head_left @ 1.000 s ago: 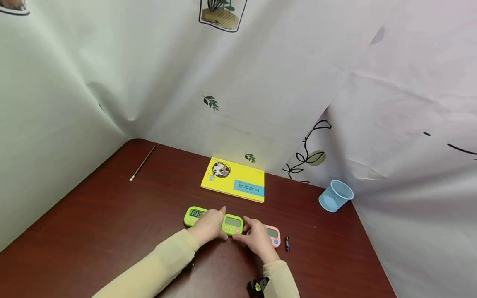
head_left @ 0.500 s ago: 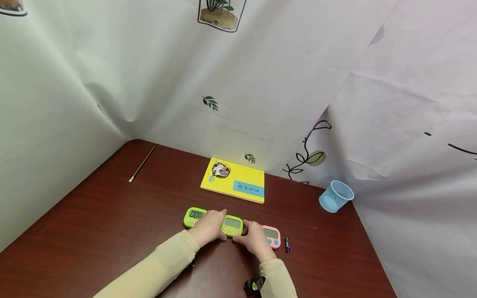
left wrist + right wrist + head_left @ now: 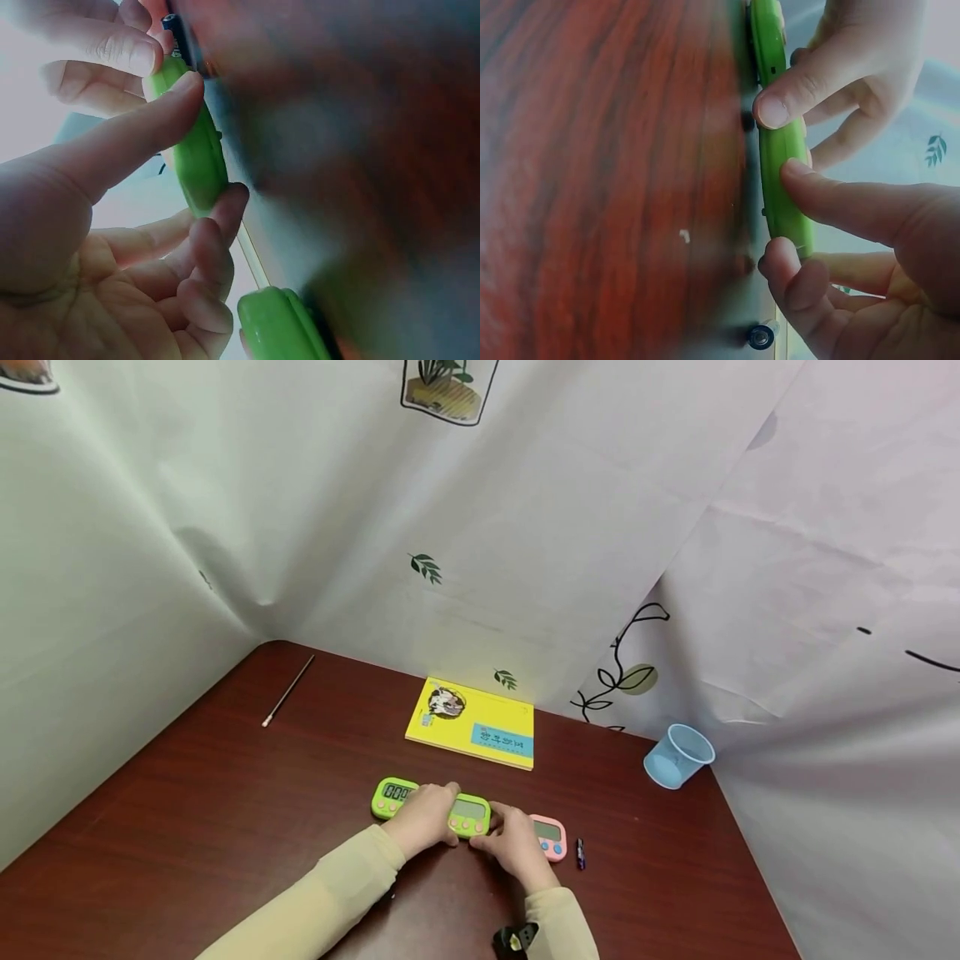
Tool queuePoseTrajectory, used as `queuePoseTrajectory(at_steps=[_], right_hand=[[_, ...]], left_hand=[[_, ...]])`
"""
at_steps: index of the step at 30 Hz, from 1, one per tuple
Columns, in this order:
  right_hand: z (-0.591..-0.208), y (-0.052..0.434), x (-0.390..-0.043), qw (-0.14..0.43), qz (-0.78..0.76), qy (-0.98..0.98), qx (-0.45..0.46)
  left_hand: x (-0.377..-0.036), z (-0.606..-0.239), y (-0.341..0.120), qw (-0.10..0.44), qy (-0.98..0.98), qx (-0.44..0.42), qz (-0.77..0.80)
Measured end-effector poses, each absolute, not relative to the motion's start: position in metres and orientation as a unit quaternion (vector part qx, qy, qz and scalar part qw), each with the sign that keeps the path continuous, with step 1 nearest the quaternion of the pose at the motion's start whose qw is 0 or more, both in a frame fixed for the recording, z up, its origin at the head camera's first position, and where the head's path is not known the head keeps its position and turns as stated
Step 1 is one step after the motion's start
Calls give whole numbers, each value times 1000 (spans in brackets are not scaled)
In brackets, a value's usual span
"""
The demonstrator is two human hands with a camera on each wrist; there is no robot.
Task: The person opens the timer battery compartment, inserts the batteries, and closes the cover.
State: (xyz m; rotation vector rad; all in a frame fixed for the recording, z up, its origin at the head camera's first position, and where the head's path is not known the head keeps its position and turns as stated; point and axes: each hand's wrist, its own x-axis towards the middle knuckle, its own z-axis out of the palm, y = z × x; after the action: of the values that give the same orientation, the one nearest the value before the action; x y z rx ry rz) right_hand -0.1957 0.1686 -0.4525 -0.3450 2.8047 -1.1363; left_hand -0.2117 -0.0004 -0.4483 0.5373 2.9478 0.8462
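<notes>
The left hand point(image 3: 423, 817) and the right hand point(image 3: 513, 846) both grip the middle green timer point(image 3: 469, 816), one at each end. The left hand pinches its left end, thumb on the near edge and fingers curled over the far edge; the right hand pinches the right end the same way. The timer lies flat on the brown table point(image 3: 225, 827), between the two hands, face up.

Just left of the left hand lies a second green timer point(image 3: 393, 797), partly covered by the knuckles. Just right of the right hand lies a pink timer point(image 3: 550, 837), and beside that a small dark battery point(image 3: 580, 853). Farther back are a yellow book point(image 3: 472, 733), a blue cup point(image 3: 678, 755) on its side near the right edge, and a thin stick point(image 3: 287, 691) at the far left.

Compared with half a second ago, the hands and the middle timer sit in almost the same place; the right hand has drawn a little closer over the timer's right end, and the pink timer shows slightly more.

The head view shows the whole row and the timers' faces. The left wrist view shows the timer point(image 3: 193, 154) edge-on with the left thumb point(image 3: 142, 131) lying along it and the other green timer point(image 3: 281, 326) close below. The right wrist view shows the timer's point(image 3: 784, 184) thin side, with both thumbs pressed on it and the battery point(image 3: 760, 335) end-on.
</notes>
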Motion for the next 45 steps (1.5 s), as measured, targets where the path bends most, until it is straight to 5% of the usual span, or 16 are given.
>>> queuePoseTrajectory(at_steps=[12, 32, 45], right_hand=[[-448, 172, -194, 44, -429, 897, -97], [-402, 170, -178, 30, -505, 860, -66], [-426, 182, -186, 26, -479, 876, -48]], left_hand=[[-209, -447, -7, 4, 933, 154, 324], [-194, -439, -8, -94, 929, 203, 294], [-186, -433, -8, -116, 922, 238, 284]])
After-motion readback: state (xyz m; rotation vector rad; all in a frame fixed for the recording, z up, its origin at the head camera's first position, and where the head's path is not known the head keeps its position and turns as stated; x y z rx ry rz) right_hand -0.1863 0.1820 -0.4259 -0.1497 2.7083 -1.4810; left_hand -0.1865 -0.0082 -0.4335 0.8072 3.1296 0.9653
